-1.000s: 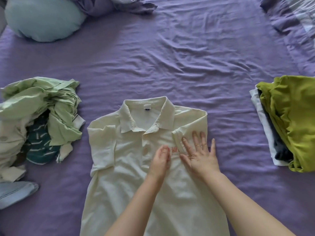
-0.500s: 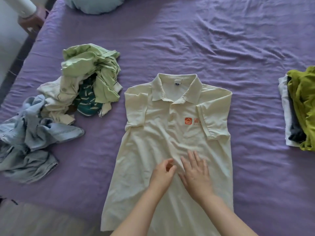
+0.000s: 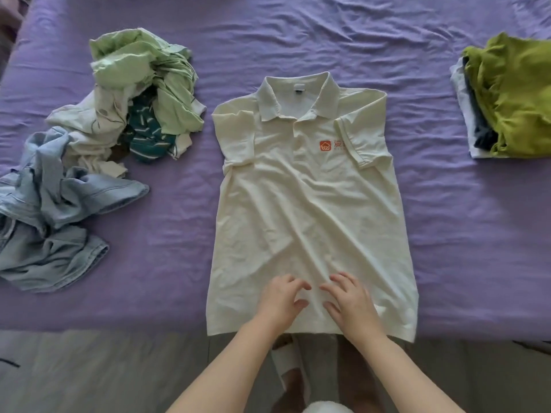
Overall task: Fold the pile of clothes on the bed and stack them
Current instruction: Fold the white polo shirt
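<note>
Nearest, 2 bare forearms reach in over the floor (image 3: 74,371) at the bed's edge. Left hand (image 3: 278,301) and right hand (image 3: 350,301) sit side by side on the lower part of 1 cream polo shirt (image 3: 307,210), fingers spread and lightly bent, tips pressing the cloth w/o gripping anything; whether any fold is pinched under them can't be told. The shirt lies face up, approx. centred on the purple sheet (image 3: 462,234), hem at the near edge, both sleeves folded in, collar at the far end, 1 orange logo (image 3: 325,145) on the chest. Left of it is 1 unfolded pile (image 3: 98,162): pale blue denim nearest, then white, teal-striped and light green pieces. Far right, well apart, is 1 folded stack (image 3: 507,96), olive-green piece on top, dark and white layers under.
</note>
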